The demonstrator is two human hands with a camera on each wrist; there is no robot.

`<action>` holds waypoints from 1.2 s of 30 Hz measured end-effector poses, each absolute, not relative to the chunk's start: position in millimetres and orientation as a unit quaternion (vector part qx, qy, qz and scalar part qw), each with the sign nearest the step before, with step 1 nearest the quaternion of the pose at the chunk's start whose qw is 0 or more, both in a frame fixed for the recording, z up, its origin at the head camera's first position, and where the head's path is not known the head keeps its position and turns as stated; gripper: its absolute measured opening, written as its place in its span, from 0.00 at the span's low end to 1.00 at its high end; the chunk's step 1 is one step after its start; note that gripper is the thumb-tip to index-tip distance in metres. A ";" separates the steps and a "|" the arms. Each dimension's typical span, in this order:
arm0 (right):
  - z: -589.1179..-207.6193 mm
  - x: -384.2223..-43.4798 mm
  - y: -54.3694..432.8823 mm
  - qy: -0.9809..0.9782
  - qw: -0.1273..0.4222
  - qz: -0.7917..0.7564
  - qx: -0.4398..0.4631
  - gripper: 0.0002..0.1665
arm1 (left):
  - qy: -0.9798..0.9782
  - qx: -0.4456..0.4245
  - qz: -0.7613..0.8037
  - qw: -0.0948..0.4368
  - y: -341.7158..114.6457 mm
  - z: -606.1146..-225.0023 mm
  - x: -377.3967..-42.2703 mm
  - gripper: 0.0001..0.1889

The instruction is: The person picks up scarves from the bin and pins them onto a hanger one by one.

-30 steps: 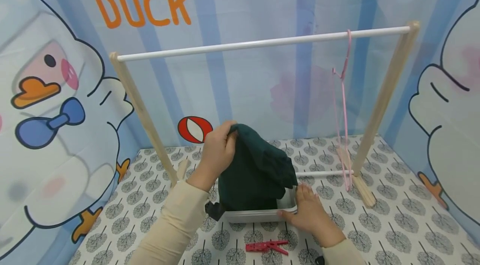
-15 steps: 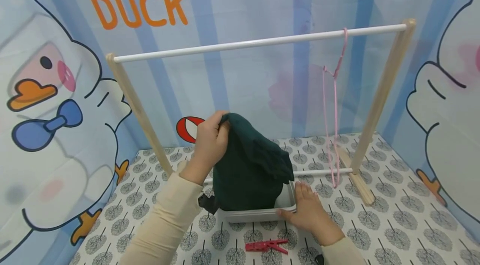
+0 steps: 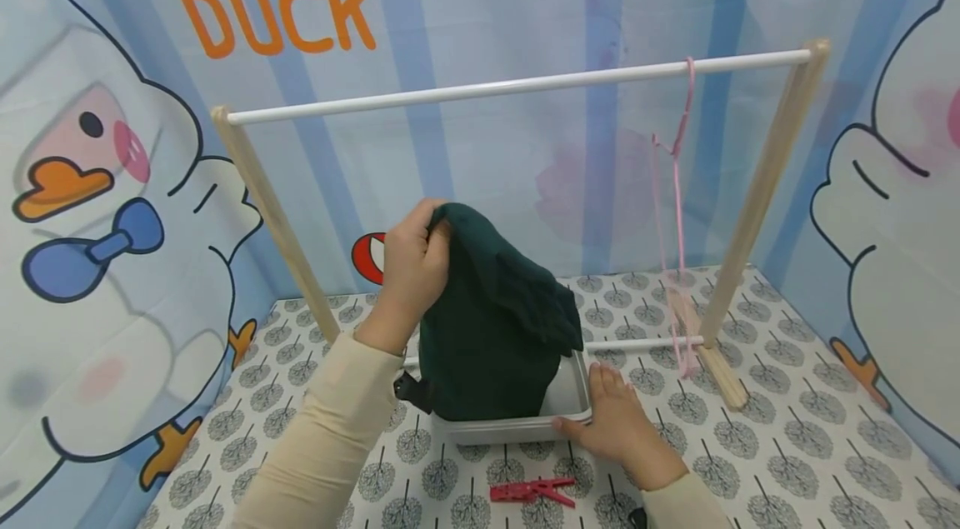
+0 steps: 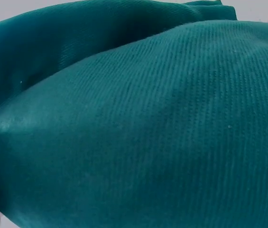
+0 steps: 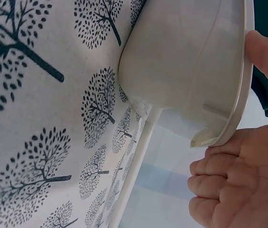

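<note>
In the head view my left hand (image 3: 414, 258) pinches the top edge of a dark green garment (image 3: 487, 346) between thumb and fingers. The cloth hangs in folds, its lower part inside a white plastic bin (image 3: 517, 430). Close up in the left wrist view, the ribbed green fabric (image 4: 148, 133) covers most of the picture. My right hand (image 3: 622, 425) rests at the bin's near right corner. Its thumb (image 5: 266, 54) touches the rim in the right wrist view, and its other fingers lie along the outer side. Part of the bin's inside is hidden by the garment.
A red clothespin (image 3: 532, 491) lies on the tree-patterned cloth in front of the bin. Behind stands a rack with a white top rail (image 3: 517, 86) and wooden posts. A pink hanger (image 3: 678, 212) hangs from the rail's right end. A duck-printed curtain (image 3: 495, 4) surrounds the table.
My left hand has lifted the garment's edge up and a little to the left. More of the bin's inside shows at its right end. The right hand stays at the bin's corner.
</note>
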State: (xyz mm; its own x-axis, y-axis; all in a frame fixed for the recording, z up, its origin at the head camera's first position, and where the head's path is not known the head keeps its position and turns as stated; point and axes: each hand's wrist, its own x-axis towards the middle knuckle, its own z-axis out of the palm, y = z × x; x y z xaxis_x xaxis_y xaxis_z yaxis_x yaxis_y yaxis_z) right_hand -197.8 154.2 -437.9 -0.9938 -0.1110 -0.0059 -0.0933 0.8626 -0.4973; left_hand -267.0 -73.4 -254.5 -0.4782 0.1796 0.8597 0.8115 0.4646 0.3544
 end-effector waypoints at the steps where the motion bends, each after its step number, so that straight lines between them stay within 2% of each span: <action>1: -438.6 -196.9 154.3 0.967 0.012 -0.251 -0.051 0.61 | -0.758 -0.324 -0.407 0.393 -73.0 -253.7 -266.3 0.09; 5: -433.5 -185.9 152.2 0.977 -0.008 -0.213 -0.026 0.62 | -0.754 -0.325 -0.416 0.390 -71.5 -252.4 -264.2 0.09; 7: -421.0 -175.3 149.2 0.981 0.000 -0.193 -0.007 0.63 | -0.754 -0.327 -0.418 0.387 -71.2 -252.8 -263.3 0.10; 12: -360.8 -141.4 139.6 0.984 0.056 -0.170 -0.002 0.65 | -0.756 -0.321 -0.419 0.387 -72.2 -255.6 -263.3 0.09; 15: -323.9 -119.7 136.0 0.985 0.049 -0.163 -0.015 0.66 | -0.759 -0.315 -0.417 0.390 -73.9 -256.9 -264.0 0.09; 17: -304.1 -108.4 138.2 0.987 0.003 -0.155 -0.034 0.64 | -0.759 -0.314 -0.417 0.389 -75.1 -257.2 -264.2 0.09; 19: -290.0 -103.7 143.1 0.986 -0.070 -0.145 -0.044 0.59 | -0.758 -0.316 -0.416 0.391 -75.9 -256.6 -264.3 0.09; 22: -280.2 -113.5 154.4 0.969 -0.197 -0.141 -0.050 0.53 | -0.753 -0.320 -0.415 0.398 -75.8 -254.9 -264.2 0.09; 24: -280.9 -126.9 161.1 0.955 -0.251 -0.156 -0.033 0.53 | -0.750 -0.324 -0.414 0.403 -74.8 -253.7 -264.2 0.09; 27: -288.7 -145.5 170.6 0.941 -0.280 -0.192 -0.002 0.54 | -0.748 -0.328 -0.413 0.402 -72.7 -253.6 -264.2 0.09; 30: -298.3 -156.4 178.2 0.934 -0.277 -0.224 0.025 0.52 | -0.751 -0.329 -0.412 0.398 -71.2 -255.4 -263.6 0.09; 33: -306.5 -161.9 182.1 0.925 -0.285 -0.247 0.051 0.47 | -0.755 -0.324 -0.410 0.395 -70.9 -257.9 -263.4 0.09; 36: -312.6 -165.3 183.3 0.906 -0.331 -0.256 0.068 0.38 | -0.756 -0.323 -0.410 0.394 -70.8 -259.2 -263.5 0.09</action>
